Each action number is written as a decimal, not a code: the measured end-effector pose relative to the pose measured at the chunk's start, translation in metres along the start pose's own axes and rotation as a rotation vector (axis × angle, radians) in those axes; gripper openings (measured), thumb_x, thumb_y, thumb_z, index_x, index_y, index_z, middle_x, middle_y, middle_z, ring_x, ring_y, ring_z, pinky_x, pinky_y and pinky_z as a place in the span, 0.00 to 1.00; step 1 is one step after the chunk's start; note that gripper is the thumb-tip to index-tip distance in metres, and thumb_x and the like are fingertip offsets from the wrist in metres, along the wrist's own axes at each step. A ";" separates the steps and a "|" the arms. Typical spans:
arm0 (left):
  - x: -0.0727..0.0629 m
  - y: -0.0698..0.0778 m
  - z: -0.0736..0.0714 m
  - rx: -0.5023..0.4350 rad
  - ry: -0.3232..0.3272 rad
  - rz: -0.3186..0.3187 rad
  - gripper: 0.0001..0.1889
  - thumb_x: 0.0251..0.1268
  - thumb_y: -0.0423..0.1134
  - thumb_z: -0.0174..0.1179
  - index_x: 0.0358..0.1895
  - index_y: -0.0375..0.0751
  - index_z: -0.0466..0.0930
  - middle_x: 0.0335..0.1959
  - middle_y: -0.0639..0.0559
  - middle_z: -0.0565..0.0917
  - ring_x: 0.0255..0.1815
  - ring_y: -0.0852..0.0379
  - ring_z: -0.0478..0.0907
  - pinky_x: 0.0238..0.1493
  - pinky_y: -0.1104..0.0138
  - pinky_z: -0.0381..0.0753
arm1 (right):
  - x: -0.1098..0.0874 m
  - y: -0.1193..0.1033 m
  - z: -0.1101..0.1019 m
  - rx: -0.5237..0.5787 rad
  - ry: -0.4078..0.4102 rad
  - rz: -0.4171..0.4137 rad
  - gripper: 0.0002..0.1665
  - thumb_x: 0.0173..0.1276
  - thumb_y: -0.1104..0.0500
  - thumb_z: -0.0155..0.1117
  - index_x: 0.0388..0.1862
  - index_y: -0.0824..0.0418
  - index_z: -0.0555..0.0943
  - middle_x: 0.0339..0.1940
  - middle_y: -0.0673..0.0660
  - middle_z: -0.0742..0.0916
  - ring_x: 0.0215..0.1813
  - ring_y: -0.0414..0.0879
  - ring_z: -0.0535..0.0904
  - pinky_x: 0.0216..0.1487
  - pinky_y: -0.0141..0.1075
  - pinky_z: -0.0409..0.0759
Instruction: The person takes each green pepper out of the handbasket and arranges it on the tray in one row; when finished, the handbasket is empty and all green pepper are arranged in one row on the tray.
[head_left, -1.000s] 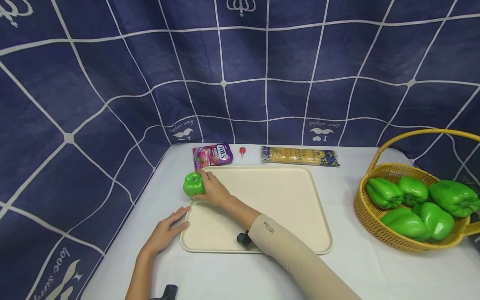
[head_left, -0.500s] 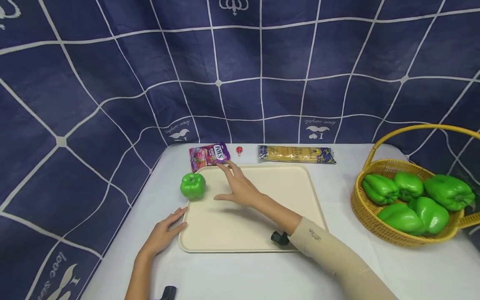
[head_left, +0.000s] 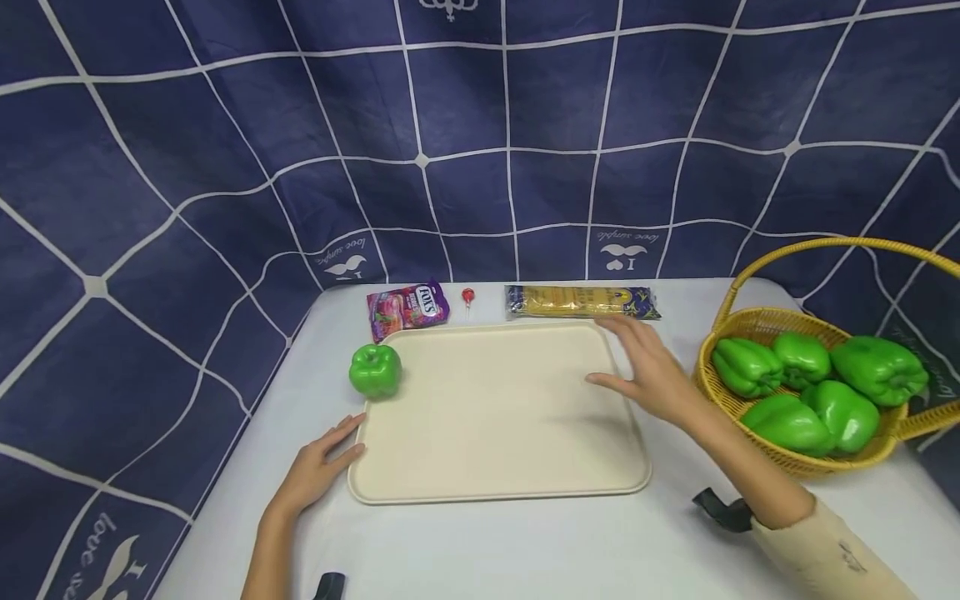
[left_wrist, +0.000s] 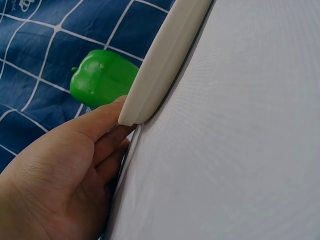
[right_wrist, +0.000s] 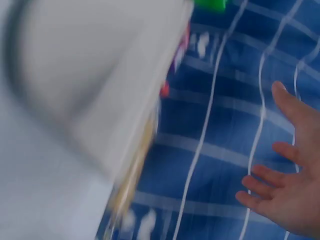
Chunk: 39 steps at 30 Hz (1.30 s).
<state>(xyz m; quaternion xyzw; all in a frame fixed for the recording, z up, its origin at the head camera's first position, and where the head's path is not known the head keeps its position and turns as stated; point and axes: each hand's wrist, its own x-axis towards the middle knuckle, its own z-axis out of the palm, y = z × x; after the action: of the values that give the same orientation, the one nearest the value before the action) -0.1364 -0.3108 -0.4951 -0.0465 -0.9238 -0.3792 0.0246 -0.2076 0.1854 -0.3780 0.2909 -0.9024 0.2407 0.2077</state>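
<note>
**Both hands free of load; lone pepper sits off the tray's far left corner**

I record the right hand point(head_left: 652, 375) first. Its grip is loose and holds nothing: the fingers are spread and nearly straight, palm down, above the right edge of the cream tray point(head_left: 495, 408), toward its far corner. The right wrist view is badly blurred, but it confirms splayed fingers point(right_wrist: 280, 197) with nothing between them. I cannot tell whether the hand touches the tray or hovers just above it.

The left hand point(head_left: 318, 467) lies at the tray's near left corner. In the left wrist view its fingers point(left_wrist: 107, 142) rest against the rim of the tray point(left_wrist: 165, 60), the thumb along the outer edge and the fingertips tucked under the lip. I note contact only, with nothing clasped; the fingers are relaxed.

A single green pepper point(head_left: 374, 371) stands on the counter point(head_left: 525, 542), just beside the tray's far left corner and outside it. It is well apart from the right hand and near the left one.

Further out, to the right of the tray, I log a yellow wicker basket point(head_left: 742, 433) holding several green peppers point(head_left: 810, 387). Along the counter's far edge lie a purple candy bag point(head_left: 407, 307), a red lollipop point(head_left: 468, 297) and a long pasta packet point(head_left: 581, 302). A blue checked cloth point(head_left: 480, 142) backs the scene.
</note>
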 end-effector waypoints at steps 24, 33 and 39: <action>0.002 -0.005 0.002 -0.035 -0.006 -0.033 0.29 0.59 0.58 0.57 0.63 0.53 0.70 0.67 0.42 0.63 0.68 0.39 0.55 0.65 0.42 0.53 | -0.094 0.140 -0.089 -0.149 -0.146 0.531 0.51 0.61 0.44 0.63 0.69 0.71 0.52 0.52 0.83 0.67 0.51 0.79 0.61 0.46 0.69 0.61; 0.001 -0.001 0.001 -0.039 -0.008 -0.043 0.29 0.60 0.57 0.58 0.63 0.52 0.70 0.67 0.41 0.63 0.68 0.38 0.55 0.65 0.41 0.52 | -0.093 0.138 -0.088 -0.162 -0.248 0.596 0.51 0.61 0.39 0.60 0.68 0.71 0.55 0.55 0.84 0.65 0.49 0.81 0.62 0.43 0.70 0.63; 0.002 -0.002 0.001 -0.034 -0.005 -0.038 0.28 0.60 0.56 0.58 0.63 0.53 0.70 0.67 0.41 0.64 0.68 0.39 0.56 0.65 0.42 0.53 | -0.087 0.144 -0.084 -0.133 -0.386 0.623 0.55 0.59 0.36 0.61 0.68 0.72 0.52 0.54 0.86 0.65 0.49 0.82 0.63 0.42 0.67 0.67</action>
<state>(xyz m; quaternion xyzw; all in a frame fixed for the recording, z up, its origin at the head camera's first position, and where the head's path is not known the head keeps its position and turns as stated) -0.1386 -0.3114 -0.4971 -0.0302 -0.9181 -0.3949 0.0144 -0.2129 0.3723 -0.4013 0.0284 -0.9838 0.1741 -0.0310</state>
